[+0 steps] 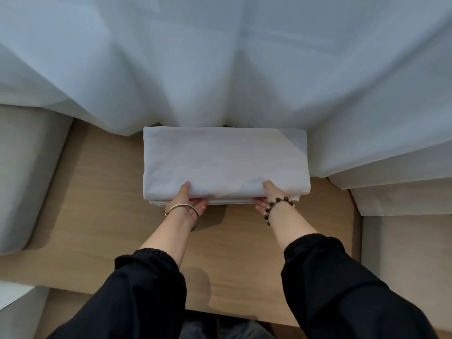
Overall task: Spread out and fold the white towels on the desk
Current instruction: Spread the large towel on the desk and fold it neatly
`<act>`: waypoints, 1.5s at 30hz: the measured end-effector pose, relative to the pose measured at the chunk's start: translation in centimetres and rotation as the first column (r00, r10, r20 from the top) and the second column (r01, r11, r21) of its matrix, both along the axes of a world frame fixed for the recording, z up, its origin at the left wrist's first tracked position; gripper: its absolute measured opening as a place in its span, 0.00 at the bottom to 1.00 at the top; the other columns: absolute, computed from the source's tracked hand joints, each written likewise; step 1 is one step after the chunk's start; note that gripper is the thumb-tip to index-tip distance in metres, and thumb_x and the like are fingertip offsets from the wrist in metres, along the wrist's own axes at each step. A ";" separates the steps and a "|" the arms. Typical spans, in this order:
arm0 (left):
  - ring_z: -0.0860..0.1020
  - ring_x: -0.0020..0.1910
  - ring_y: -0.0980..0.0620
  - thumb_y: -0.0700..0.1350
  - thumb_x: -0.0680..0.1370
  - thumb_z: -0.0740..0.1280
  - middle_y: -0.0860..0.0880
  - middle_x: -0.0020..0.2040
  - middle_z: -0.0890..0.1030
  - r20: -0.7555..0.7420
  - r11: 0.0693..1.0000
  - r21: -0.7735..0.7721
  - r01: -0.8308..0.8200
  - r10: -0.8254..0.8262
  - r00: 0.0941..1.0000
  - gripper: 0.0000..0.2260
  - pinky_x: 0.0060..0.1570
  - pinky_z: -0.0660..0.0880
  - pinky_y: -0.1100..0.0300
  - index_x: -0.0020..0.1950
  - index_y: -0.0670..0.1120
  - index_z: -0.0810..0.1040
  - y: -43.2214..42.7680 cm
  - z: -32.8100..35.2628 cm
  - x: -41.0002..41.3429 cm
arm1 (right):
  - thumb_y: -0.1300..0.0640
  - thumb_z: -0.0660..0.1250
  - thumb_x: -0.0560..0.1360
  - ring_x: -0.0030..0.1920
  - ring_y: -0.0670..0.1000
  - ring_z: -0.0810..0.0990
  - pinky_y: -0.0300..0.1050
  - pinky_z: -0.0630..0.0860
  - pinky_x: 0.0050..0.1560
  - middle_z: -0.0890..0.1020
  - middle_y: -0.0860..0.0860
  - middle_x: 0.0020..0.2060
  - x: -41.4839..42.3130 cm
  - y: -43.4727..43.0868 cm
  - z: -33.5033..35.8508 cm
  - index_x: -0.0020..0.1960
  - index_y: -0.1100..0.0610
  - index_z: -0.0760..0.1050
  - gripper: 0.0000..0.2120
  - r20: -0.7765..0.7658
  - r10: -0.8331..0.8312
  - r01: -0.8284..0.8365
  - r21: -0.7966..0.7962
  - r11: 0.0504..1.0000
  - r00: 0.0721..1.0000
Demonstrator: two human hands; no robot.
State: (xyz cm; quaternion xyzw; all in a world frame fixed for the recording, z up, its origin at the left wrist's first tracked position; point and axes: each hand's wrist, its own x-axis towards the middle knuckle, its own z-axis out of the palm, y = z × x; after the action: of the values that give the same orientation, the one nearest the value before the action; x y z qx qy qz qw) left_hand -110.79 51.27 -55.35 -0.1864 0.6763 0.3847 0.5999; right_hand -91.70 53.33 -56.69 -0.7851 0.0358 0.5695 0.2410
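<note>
A white towel point(223, 160), folded into a thick rectangle of several layers, lies on the wooden desk point(97, 204) near its far edge. My left hand point(187, 199) grips the towel's near edge left of centre, thumb on top and fingers under the layers. My right hand point(265, 195) grips the same near edge right of centre in the same way. A metal bangle circles my left wrist and a bead bracelet my right.
A sheer white curtain point(220, 69) hangs behind the desk and touches the towel's far edge and right corner. Pale cushioned seats stand at the left point(27, 172) and right point(406, 241) of the desk.
</note>
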 end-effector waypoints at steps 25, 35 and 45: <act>0.79 0.31 0.47 0.43 0.74 0.67 0.42 0.39 0.79 -0.309 0.988 0.026 -0.155 0.155 0.938 0.09 0.28 0.73 0.59 0.50 0.38 0.73 -1.7 -0.2 -3.6 | 0.60 0.64 0.78 0.46 0.52 0.80 0.46 0.76 0.47 0.79 0.56 0.49 -0.2 -1.2 1.0 0.54 0.60 0.71 0.07 -0.035 -0.175 0.176 0.048 0.983 0.984; 0.82 0.27 0.52 0.35 0.76 0.60 0.43 0.32 0.81 -0.162 0.978 0.184 -0.093 0.124 0.979 0.05 0.26 0.76 0.66 0.41 0.39 0.73 -2.4 1.4 -5.9 | 0.60 0.67 0.76 0.33 0.49 0.77 0.43 0.74 0.34 0.78 0.54 0.34 0.6 -1.3 2.7 0.39 0.61 0.73 0.08 -0.041 -0.172 0.176 0.126 0.976 0.984; 0.81 0.36 0.49 0.36 0.76 0.57 0.43 0.41 0.79 -0.172 0.990 0.096 -0.102 0.118 0.978 0.07 0.33 0.76 0.59 0.50 0.40 0.73 -3.5 0.5 -4.5 | 0.59 0.61 0.79 0.25 0.50 0.75 0.43 0.71 0.32 0.77 0.52 0.20 -0.4 -1.2 2.8 0.36 0.64 0.73 0.15 0.083 0.024 -0.020 -0.046 0.999 0.996</act>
State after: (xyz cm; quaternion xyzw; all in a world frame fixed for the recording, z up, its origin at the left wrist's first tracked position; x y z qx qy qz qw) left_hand -115.31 47.82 -54.82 -0.1623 0.6981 0.4614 0.5229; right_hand -92.12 52.09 -53.85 -0.8138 0.0298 0.5377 0.2182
